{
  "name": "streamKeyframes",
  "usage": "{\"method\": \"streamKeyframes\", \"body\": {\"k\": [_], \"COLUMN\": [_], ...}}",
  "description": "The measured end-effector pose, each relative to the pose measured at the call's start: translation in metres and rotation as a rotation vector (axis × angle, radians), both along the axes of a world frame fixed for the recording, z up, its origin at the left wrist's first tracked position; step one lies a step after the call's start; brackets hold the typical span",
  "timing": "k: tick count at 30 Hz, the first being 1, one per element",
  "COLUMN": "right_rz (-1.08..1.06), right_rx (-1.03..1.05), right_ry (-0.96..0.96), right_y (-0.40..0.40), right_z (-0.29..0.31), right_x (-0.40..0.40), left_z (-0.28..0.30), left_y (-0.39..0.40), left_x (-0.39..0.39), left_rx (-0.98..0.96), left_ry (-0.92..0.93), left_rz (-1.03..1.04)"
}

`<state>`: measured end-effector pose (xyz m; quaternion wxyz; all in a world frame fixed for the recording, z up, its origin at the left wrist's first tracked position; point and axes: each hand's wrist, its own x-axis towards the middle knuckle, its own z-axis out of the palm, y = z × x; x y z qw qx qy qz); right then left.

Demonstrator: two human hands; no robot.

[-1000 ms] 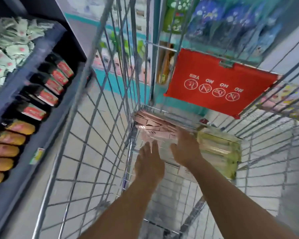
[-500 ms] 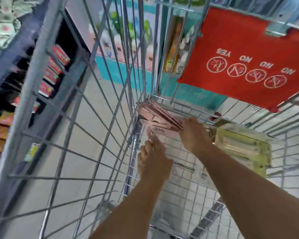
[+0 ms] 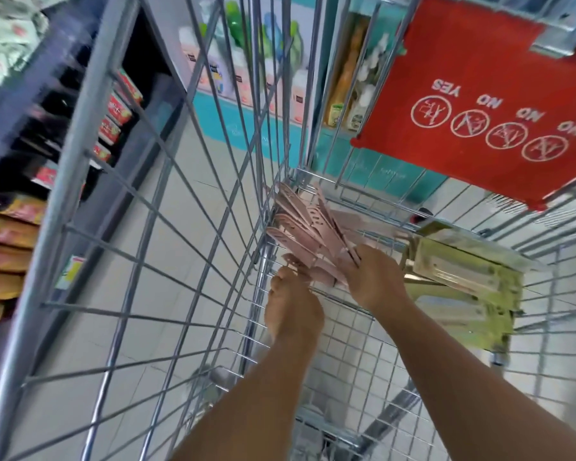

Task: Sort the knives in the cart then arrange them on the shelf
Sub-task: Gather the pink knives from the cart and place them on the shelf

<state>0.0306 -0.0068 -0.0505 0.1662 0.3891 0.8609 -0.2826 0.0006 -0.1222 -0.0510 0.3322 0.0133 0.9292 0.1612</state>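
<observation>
Right hand (image 3: 373,281) gripped the pink knives (image 3: 308,224) in the cart (image 3: 167,181) corner; my left hand (image 3: 293,307) touched them with loose fingers. So many could slip and fall through.

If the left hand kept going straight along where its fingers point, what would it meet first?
Most likely the pink knives fanned in the cart's far corner; the left hand's fingertips already seem at the nearest one, though depth is unclear.

red cart flap (image 3: 479,78), "YES", "NO" thrice
</observation>
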Motion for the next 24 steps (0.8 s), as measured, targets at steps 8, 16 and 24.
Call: {"method": "streamKeyframes", "body": {"k": [8,16,24], "right_rz": [-0.036,-0.051,-0.139], "right_rx": [0.039,-0.033,-0.095], "right_ry": [-0.031,-0.042,-0.06], "right_y": [-0.005,-0.011,-0.013], "right_z": [-0.001,0.011,0.027], "right_x": [0.001,0.008,0.011], "left_z": [0.002,0.017,0.03], "left_y": [-0.001,-0.012,-0.013], "left_x": [-0.007,0.01,0.027], "left_rx": [-0.091,0.123,0.346], "left_ry": [-0.077,-0.156,0.056], "left_rz": [0.026,0.292,0.526]}}
